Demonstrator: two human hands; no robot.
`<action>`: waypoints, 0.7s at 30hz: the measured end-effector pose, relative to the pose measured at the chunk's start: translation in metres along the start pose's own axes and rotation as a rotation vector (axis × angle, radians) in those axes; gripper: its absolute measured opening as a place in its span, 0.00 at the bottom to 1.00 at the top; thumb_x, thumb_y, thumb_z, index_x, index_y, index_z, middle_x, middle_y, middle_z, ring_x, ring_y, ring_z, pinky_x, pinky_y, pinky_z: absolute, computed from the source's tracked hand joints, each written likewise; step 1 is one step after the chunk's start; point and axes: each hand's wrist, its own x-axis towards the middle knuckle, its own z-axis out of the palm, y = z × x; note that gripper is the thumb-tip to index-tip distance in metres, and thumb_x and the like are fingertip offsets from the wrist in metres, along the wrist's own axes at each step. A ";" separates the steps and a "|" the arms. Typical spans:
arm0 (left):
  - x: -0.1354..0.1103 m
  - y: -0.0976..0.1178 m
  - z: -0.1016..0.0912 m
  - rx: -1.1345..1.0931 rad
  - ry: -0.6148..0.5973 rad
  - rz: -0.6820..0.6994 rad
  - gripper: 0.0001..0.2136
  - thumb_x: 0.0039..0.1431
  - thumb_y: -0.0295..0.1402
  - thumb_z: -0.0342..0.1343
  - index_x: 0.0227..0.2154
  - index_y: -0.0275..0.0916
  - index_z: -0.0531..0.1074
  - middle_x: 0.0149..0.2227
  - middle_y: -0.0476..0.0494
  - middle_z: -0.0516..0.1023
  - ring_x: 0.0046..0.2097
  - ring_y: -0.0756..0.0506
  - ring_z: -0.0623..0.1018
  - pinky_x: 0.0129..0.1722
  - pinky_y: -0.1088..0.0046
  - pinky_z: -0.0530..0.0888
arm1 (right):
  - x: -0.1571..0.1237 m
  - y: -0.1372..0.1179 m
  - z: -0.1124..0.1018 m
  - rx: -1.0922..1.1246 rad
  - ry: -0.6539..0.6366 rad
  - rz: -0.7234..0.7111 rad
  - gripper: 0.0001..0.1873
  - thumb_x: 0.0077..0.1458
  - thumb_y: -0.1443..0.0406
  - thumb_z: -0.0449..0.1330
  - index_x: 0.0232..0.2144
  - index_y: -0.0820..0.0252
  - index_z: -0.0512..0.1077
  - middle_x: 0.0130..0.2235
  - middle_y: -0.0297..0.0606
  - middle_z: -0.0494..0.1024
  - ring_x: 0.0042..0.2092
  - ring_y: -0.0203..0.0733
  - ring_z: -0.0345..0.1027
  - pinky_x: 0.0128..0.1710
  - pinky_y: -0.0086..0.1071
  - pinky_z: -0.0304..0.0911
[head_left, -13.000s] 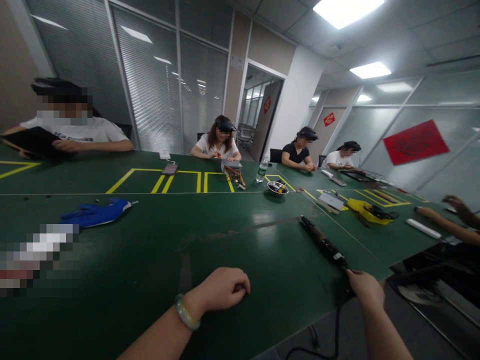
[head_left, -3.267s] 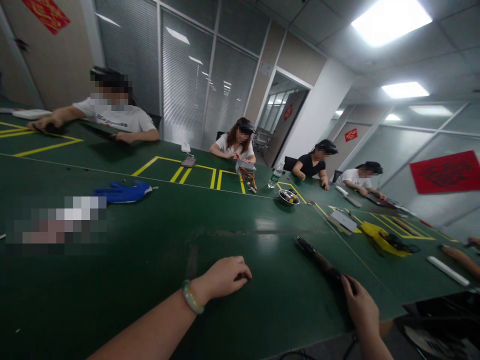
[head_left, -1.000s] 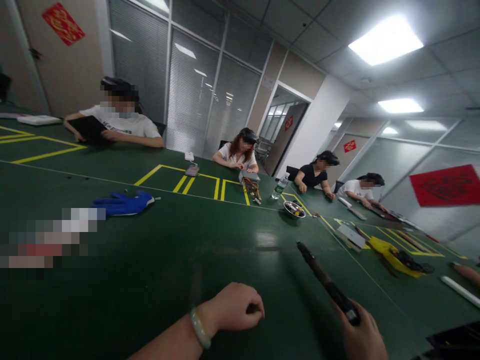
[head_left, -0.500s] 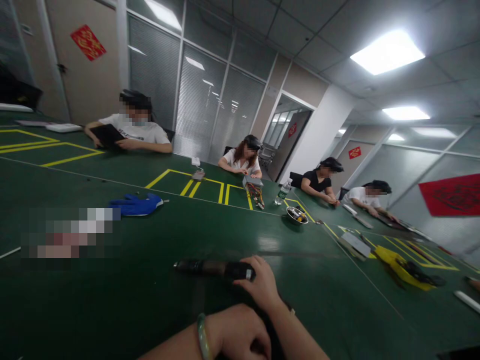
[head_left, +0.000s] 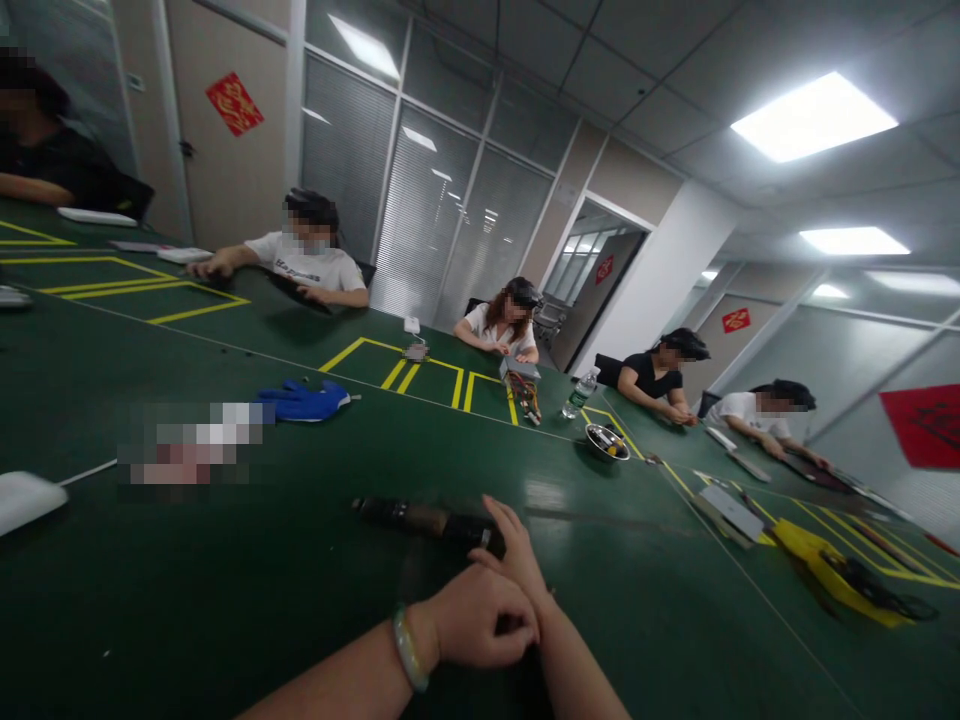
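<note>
My right hand (head_left: 510, 552) lies on the green workbench (head_left: 225, 600), its fingers curled over the near end of a dark corded hand tool (head_left: 412, 519). The tool lies crosswise with its tip pointing left, and its brown-and-black body is blurred. My left hand (head_left: 480, 615), with a pale green bangle (head_left: 405, 648) on its wrist, is a loose fist. It rests against my right wrist and holds nothing. The underside of both palms is hidden.
A blue glove (head_left: 304, 402) and a pixelated patch (head_left: 191, 445) lie to the left, with a white object (head_left: 26, 503) at the left edge. Farther off stand a steel bowl (head_left: 606, 443), a water bottle (head_left: 577, 396) and a yellow holder (head_left: 832, 570). Several co-workers (head_left: 660, 375) sit along the bench.
The tool has swung from pointing away on my right to lying crosswise before me. My left hand has moved in against my right wrist. The view has turned rightward across the room.
</note>
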 end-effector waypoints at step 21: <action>0.011 -0.038 -0.013 0.555 0.217 -0.357 0.13 0.62 0.32 0.54 0.49 0.47 0.72 0.52 0.45 0.72 0.53 0.42 0.70 0.54 0.60 0.64 | -0.173 -0.030 -0.063 -0.497 -0.092 0.540 0.08 0.58 0.62 0.56 0.27 0.55 0.68 0.29 0.34 0.73 0.31 0.41 0.69 0.29 0.31 0.55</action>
